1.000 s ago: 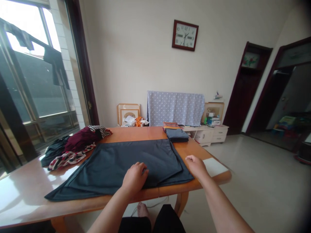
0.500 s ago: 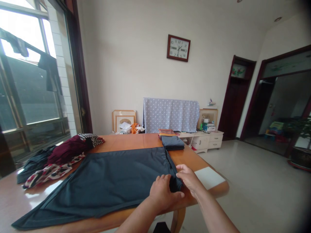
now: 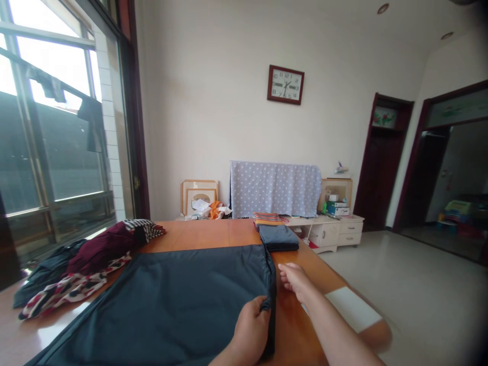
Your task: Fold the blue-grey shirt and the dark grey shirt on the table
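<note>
A large dark grey cloth [image 3: 171, 300] lies spread over the orange wooden table [image 3: 213, 231]. My left hand [image 3: 249, 330] is closed on the cloth's right edge near the front, pinching a fold of it. My right hand [image 3: 295, 279] rests on the table just right of that same edge, fingers together and touching the cloth's border. Farther back, a small stack of folded cloths [image 3: 277, 235] sits near the table's right edge, a striped one under a dark grey one.
A heap of unfolded clothes [image 3: 87, 259], maroon, striped and patterned, lies on the table's left side. A white sheet [image 3: 353, 307] lies at the right front corner. Beyond the table stand a low white cabinet [image 3: 330, 231], a dotted cloth cover and picture frames against the wall.
The view tilted upward. My left hand moved from the cloth's middle to its right edge and gripped it. My right hand came in to that edge and now lies beside it.
</note>
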Tool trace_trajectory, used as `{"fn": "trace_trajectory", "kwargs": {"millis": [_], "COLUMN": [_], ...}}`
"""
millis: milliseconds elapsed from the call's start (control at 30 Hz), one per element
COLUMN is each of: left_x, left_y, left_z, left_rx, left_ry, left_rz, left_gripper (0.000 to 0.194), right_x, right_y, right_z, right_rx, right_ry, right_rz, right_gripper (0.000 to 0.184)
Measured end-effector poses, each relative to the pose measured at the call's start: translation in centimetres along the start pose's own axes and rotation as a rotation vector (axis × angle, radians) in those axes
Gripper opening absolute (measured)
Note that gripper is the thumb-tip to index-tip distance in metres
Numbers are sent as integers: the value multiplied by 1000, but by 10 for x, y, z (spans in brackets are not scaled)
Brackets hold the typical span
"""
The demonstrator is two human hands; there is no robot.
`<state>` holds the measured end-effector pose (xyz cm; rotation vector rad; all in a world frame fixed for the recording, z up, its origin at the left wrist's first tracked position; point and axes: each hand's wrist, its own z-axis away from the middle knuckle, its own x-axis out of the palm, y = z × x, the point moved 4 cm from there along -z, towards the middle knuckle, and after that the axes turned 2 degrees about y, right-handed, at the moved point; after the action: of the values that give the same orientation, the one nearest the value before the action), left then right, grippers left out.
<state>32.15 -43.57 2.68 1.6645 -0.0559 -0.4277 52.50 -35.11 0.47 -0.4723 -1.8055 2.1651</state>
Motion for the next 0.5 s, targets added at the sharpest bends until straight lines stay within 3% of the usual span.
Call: {"fn": "trace_trajectory", "kwargs": {"millis": [133, 267, 400, 500], "left_x": [-4, -21, -40, -57], "left_y": [1, 7, 10, 6], "left_z": [-3, -3, 1, 4], "left_rx": [39, -4, -37, -55], "left_ry": [-38, -30, -44, -25], "left_rz": [288, 323, 377, 476], "left_gripper": [36, 36, 39, 40], "right_x": [23, 54, 79, 102], "right_y": [-13, -22, -26, -33], "right_z": [-41, -71, -89, -94], "right_rx": [21, 27, -33, -155], "right_ry": [-30, -48, -20, -7], "right_rz": [72, 149, 236, 301], "right_gripper": [29, 33, 23, 14]}}
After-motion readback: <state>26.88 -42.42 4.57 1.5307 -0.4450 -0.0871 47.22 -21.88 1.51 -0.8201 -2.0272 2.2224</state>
